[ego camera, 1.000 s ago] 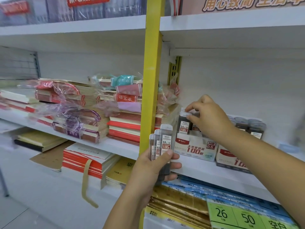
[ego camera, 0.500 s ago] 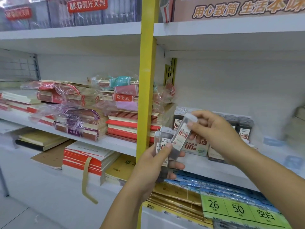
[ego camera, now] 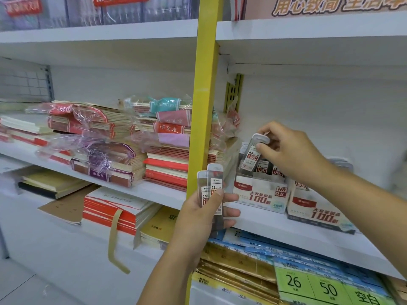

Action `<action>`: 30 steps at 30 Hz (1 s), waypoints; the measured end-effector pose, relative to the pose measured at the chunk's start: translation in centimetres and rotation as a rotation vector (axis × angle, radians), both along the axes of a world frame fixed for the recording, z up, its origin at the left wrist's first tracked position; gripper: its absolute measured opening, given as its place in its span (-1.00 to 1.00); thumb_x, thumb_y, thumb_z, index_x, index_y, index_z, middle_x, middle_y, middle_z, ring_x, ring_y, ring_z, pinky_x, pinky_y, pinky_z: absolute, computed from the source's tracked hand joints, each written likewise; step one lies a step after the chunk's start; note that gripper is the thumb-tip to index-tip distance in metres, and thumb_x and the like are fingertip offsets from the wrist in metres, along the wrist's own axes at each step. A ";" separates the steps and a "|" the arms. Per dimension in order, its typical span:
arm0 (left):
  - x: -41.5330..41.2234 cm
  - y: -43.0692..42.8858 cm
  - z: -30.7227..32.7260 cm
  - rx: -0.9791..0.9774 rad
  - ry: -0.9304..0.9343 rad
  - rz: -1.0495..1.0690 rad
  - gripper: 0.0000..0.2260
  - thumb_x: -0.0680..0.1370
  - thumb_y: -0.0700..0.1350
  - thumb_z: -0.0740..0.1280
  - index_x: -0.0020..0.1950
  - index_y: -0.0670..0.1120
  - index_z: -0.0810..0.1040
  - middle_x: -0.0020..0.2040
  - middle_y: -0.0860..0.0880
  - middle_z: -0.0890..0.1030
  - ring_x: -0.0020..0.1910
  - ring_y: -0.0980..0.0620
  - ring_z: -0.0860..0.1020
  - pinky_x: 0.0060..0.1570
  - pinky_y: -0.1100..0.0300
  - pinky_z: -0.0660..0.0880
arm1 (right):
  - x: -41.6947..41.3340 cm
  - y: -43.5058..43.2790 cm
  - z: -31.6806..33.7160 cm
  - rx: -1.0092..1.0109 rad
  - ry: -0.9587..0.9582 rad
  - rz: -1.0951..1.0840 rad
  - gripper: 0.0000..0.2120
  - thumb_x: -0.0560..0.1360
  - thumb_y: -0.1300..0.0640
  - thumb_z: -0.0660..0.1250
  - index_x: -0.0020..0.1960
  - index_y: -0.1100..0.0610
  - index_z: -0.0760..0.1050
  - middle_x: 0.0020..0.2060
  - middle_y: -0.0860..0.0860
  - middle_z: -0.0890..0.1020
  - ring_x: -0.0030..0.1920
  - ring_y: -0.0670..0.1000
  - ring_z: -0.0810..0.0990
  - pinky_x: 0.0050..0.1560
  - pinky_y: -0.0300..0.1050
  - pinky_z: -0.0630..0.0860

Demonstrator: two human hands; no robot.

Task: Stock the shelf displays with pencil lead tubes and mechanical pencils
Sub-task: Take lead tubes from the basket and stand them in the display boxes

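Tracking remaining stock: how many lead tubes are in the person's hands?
3: two lead tubes in the left hand, one tube in the right hand over the display box; others may hide behind.

One clear lead tube [ego camera: 252, 156], white cap up, red-and-white label, tilted; the right hand [ego camera: 290, 155] pinches it near the cap, centre right of frame, over a white display box [ego camera: 259, 195]. Boxed tubes [ego camera: 267, 169] stand upright inside. Pair of tubes [ego camera: 211, 186] upright in left hand [ego camera: 202, 219], lower centre. Second box [ego camera: 319, 211] just right.
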State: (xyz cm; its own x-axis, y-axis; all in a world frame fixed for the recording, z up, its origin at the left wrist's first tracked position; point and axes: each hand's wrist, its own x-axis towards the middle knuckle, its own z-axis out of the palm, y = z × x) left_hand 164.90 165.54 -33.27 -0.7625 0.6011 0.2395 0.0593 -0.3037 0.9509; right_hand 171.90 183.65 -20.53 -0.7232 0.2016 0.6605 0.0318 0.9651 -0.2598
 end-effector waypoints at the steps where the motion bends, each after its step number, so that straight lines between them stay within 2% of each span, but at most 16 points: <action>1: -0.1 -0.1 0.0 -0.002 0.010 -0.005 -0.83 0.61 0.19 0.26 -0.01 0.29 0.66 -0.06 0.04 0.76 -0.11 0.02 0.74 0.07 -0.03 0.64 | -0.5 0.1 0.0 -0.001 -0.028 -0.007 -0.85 0.54 0.07 0.35 0.08 -0.06 0.45 -0.15 -0.12 0.62 -0.18 -0.11 0.61 -0.15 -0.05 0.61; 4: -0.1 -0.3 0.1 0.026 0.015 -0.037 -0.88 0.62 0.14 0.28 0.04 0.29 0.62 0.02 0.08 0.75 -0.09 0.04 0.73 -0.15 0.21 0.65 | -1.7 0.4 -0.1 -0.061 -0.081 -0.027 -0.77 0.52 0.07 0.38 0.06 -0.10 0.35 -0.17 -0.12 0.60 -0.21 -0.15 0.59 -0.22 -0.17 0.55; 6: -0.1 -0.3 0.1 0.044 0.001 -0.049 -0.87 0.63 0.10 0.28 0.15 0.22 0.57 0.06 0.08 0.74 -0.05 0.03 0.73 -0.17 0.24 0.64 | -2.3 0.5 -0.7 -0.023 -0.077 -0.054 -0.79 0.50 0.05 0.41 0.01 -0.11 0.40 -0.14 -0.11 0.55 -0.20 -0.17 0.53 -0.23 -0.24 0.47; 8: -0.1 -0.3 0.3 0.062 -0.024 -0.058 -0.80 0.59 0.11 0.32 0.20 0.15 0.56 0.05 0.06 0.74 -0.03 0.01 0.73 -0.17 0.21 0.65 | -2.6 0.6 -1.4 0.058 -0.068 -0.106 -0.85 0.49 0.02 0.41 0.02 -0.08 0.49 -0.09 -0.09 0.46 -0.17 -0.14 0.48 -0.17 -0.20 0.45; 11: 0.1 -0.3 0.4 0.085 -0.044 -0.049 -0.78 0.45 0.19 0.39 0.06 0.20 0.65 0.04 0.04 0.75 -0.02 0.00 0.73 -0.17 0.20 0.65 | -2.5 0.4 -2.1 0.104 -0.060 -0.166 -0.79 0.54 0.00 0.34 0.17 -0.04 0.55 -0.04 -0.05 0.44 -0.09 -0.02 0.50 -0.05 -0.08 0.48; 14: 0.4 -0.3 0.4 0.069 -0.026 -0.058 -0.86 0.46 0.18 0.39 -0.02 0.26 0.67 0.03 0.04 0.75 -0.02 0.00 0.73 -0.16 0.20 0.65 | -1.4 -0.5 -2.6 0.122 -0.024 -0.144 -0.72 0.59 -0.01 0.25 0.28 -0.03 0.52 -0.01 -0.08 0.43 -0.07 -0.09 0.46 -0.07 -0.18 0.44; 17: 0.7 -0.3 0.5 0.043 -0.002 -0.071 -0.91 0.54 0.12 0.38 0.00 0.25 0.67 0.03 0.03 0.75 -0.02 0.00 0.73 -0.17 0.22 0.64 | 0.6 -2.0 -3.3 -0.130 -0.053 0.043 -0.81 0.59 -0.07 0.19 0.14 -0.23 0.51 -0.09 -0.26 0.53 -0.09 -0.27 0.50 -0.10 -0.33 0.40; 19: 1.0 -0.2 0.6 0.036 0.012 -0.087 -0.91 0.57 0.10 0.37 0.01 0.25 0.66 0.03 0.02 0.75 -0.04 0.00 0.73 -0.19 0.24 0.63 | 1.8 -3.2 -3.6 -0.349 -0.123 0.184 -0.86 0.56 -0.11 0.22 0.06 -0.32 0.49 -0.12 -0.30 0.62 -0.09 -0.36 0.54 -0.17 -0.41 0.39; 21: 1.2 -0.1 0.6 0.027 0.026 -0.107 -0.90 0.56 0.11 0.37 0.03 0.24 0.65 0.03 0.02 0.75 -0.06 0.00 0.74 -0.22 0.27 0.61 | 2.4 -3.8 -3.9 -0.479 -0.160 0.268 -0.85 0.54 -0.07 0.30 0.08 -0.29 0.52 -0.11 -0.26 0.66 -0.09 -0.33 0.58 -0.18 -0.44 0.43; 23: 1.3 0.0 0.5 0.022 0.029 -0.124 -0.84 0.53 0.15 0.37 0.08 0.21 0.64 0.03 0.01 0.75 -0.07 0.00 0.74 -0.25 0.28 0.60 | 2.6 -4.1 -4.1 -0.523 -0.154 0.281 -0.85 0.53 0.01 0.36 0.07 -0.19 0.56 -0.14 -0.13 0.70 -0.13 -0.21 0.64 -0.13 -0.35 0.50; 25: 1.3 0.2 0.6 0.027 0.014 -0.130 -0.70 0.48 0.19 0.36 0.15 0.12 0.61 0.00 -0.01 0.75 -0.11 -0.01 0.74 -0.27 0.24 0.62 | 2.6 -3.9 -3.7 -0.558 -0.081 0.249 -0.88 0.54 0.06 0.36 0.04 -0.12 0.55 -0.19 -0.11 0.71 -0.22 -0.16 0.66 -0.22 -0.30 0.54; 27: 1.3 0.2 0.8 0.026 -0.008 -0.096 -0.62 0.47 0.24 0.33 0.15 0.04 0.57 -0.05 -0.04 0.75 -0.27 0.03 0.70 -0.33 0.21 0.60 | 2.7 -3.0 -2.5 -0.597 0.110 0.195 -0.91 0.56 0.09 0.31 0.03 -0.08 0.52 -0.22 -0.13 0.70 -0.29 -0.18 0.65 -0.34 -0.31 0.53; 29: 1.1 0.2 0.9 -0.018 -0.008 -0.036 -0.65 0.54 0.25 0.25 0.12 0.02 0.53 -0.13 -0.04 0.74 -0.45 0.07 0.57 -0.46 0.24 0.49 | 2.7 -1.9 -1.0 -0.534 0.295 0.174 -0.91 0.57 0.11 0.29 0.01 -0.08 0.48 -0.20 -0.07 0.67 -0.25 -0.19 0.65 -0.34 -0.35 0.54; 30: 0.8 0.2 0.7 -0.038 -0.009 -0.017 -0.70 0.61 0.21 0.22 0.12 0.01 0.52 -0.18 -0.04 0.73 -0.49 0.08 0.50 -0.50 0.25 0.43 | 2.6 -1.5 -0.3 -0.455 0.328 0.173 -0.90 0.57 0.12 0.30 0.02 -0.08 0.48 -0.17 -0.07 0.65 -0.20 -0.20 0.64 -0.30 -0.35 0.55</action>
